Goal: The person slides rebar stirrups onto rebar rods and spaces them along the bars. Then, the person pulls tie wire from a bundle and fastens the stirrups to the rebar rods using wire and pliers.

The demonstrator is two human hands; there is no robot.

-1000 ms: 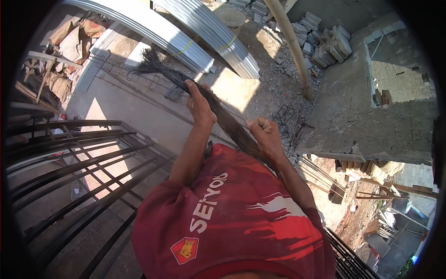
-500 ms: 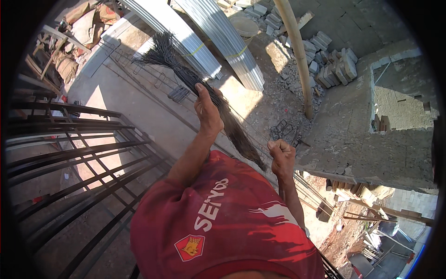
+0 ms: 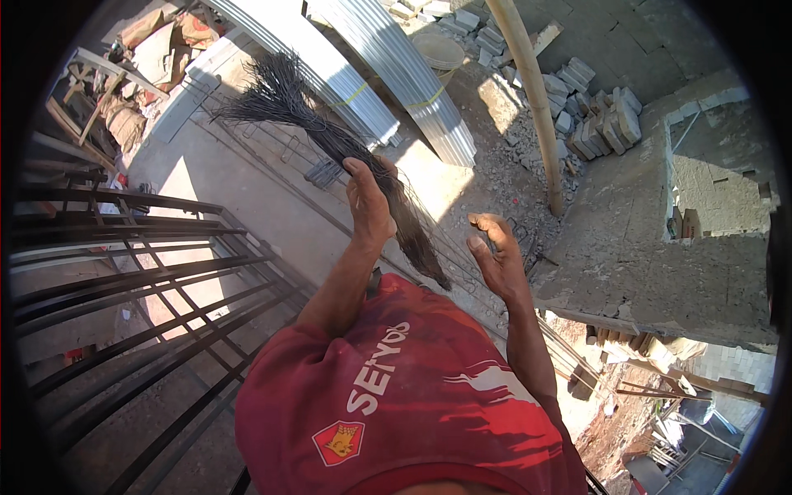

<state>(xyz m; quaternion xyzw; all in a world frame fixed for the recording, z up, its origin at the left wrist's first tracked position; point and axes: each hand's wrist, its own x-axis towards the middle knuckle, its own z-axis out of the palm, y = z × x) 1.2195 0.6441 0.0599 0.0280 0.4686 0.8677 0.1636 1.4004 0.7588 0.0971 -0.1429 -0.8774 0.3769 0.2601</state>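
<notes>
My left hand (image 3: 369, 202) is wrapped round the middle of a bundle of thin dark tie wire (image 3: 327, 136). The wires fan out loosely at the upper left end. Below my fist they narrow to a tip near my shirt. My right hand (image 3: 498, 254) hangs to the right of that lower end, apart from it. Its fingers are bent with a gap to the thumb, and I see nothing held in them.
Dark metal bars (image 3: 148, 276) run close along my left. Below lie corrugated metal sheets (image 3: 412, 91), a bucket (image 3: 437, 51), and stacked blocks (image 3: 606, 124). A bamboo pole (image 3: 532, 103) stands before a rough concrete wall (image 3: 643, 280) on the right.
My right hand has gone from a closed pinch to open fingers and moved up slightly. The wire bundle has shifted a little left in my left hand.
</notes>
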